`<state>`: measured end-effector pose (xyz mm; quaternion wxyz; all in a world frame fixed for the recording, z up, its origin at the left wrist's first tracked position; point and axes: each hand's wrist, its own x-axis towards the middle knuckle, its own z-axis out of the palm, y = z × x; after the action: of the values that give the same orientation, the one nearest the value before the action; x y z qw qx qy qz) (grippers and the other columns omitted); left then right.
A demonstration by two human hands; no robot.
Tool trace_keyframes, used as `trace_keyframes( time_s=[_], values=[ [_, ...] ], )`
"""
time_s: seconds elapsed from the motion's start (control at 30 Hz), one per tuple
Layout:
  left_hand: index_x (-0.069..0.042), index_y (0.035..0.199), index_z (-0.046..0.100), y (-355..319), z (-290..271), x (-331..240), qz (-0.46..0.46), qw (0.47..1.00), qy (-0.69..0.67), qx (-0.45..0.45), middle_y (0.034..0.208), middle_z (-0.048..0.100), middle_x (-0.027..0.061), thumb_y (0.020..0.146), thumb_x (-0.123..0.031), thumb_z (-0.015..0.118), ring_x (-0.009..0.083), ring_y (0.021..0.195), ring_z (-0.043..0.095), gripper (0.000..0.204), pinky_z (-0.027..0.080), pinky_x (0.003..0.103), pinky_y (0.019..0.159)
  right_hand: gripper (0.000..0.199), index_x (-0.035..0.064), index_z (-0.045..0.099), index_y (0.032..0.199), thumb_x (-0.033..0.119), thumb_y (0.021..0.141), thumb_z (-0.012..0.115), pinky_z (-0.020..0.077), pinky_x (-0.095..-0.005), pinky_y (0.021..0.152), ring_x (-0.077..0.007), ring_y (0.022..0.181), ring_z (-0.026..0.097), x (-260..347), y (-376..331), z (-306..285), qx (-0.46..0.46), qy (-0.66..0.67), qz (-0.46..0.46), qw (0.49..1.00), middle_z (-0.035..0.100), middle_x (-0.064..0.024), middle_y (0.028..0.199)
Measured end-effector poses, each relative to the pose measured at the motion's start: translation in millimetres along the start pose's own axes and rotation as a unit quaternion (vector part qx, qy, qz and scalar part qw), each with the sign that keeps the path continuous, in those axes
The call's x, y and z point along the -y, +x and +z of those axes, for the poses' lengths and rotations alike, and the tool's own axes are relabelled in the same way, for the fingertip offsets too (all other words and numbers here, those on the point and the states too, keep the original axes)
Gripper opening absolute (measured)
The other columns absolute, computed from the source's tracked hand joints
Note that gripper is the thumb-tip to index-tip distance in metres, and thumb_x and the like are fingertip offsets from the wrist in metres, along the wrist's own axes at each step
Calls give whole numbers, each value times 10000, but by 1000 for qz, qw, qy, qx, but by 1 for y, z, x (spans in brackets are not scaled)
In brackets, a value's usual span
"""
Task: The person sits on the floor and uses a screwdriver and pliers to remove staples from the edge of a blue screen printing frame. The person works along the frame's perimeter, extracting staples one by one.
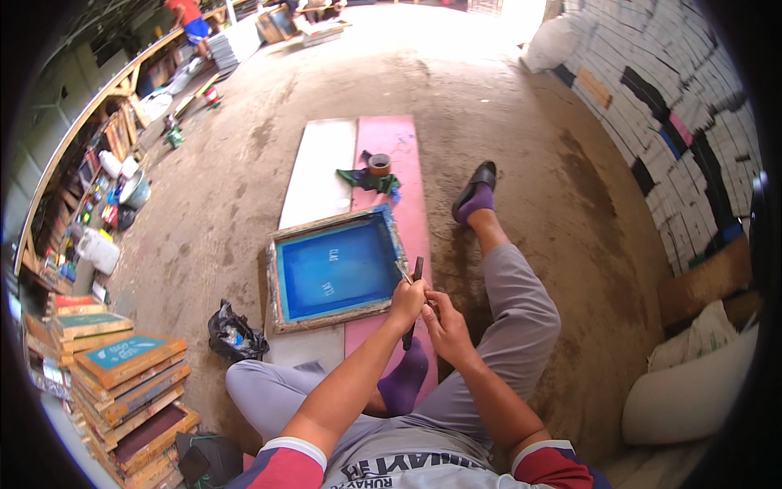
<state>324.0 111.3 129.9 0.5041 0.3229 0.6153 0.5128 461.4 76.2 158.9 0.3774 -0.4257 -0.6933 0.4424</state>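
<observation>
I sit on the ground with a wood-framed printing screen (336,269), its mesh blue, lying in front of me on a pink board (407,163) and a white board (319,167). My left hand (407,303) and my right hand (444,322) are together just right of the frame's near corner. Both grip a thin dark tool (416,273) that points up toward the frame. My left foot in a purple sock (403,381) is tucked under my hands. My right leg stretches out, and its foot wears a black shoe (476,189).
A roll of brown tape (379,164) and a green rag (364,178) lie on the pink board beyond the frame. A black plastic bag (235,334) sits at the left. Stacked wooden frames (130,391) stand near left. Shelves line the left, another person (189,18) stands far back, and white stacks fill the right.
</observation>
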Motion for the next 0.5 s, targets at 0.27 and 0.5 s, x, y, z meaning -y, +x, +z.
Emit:
trace_keyframes(
  time_s=[0.27,0.5],
  values=[
    [-101,900,559,10,-100,70,-43,994,82,-49,722,542,-18,786,-517,894,105,599,521,546,457,274,549,186,28,613,1028,207,1028,663,457,-278,618,-84,675,547,-67,24,57,3,63,186,980,595,-5,753],
    [-100,1290,640,-24,-193,129,31,839,536,-87,1358,573,113,799,-330,865,344,1144,652,587,527,480,946,261,17,618,1074,264,1002,657,505,-396,748,-246,786,632,-122,42,67,-65,-72,222,970,654,-126,859]
  ],
)
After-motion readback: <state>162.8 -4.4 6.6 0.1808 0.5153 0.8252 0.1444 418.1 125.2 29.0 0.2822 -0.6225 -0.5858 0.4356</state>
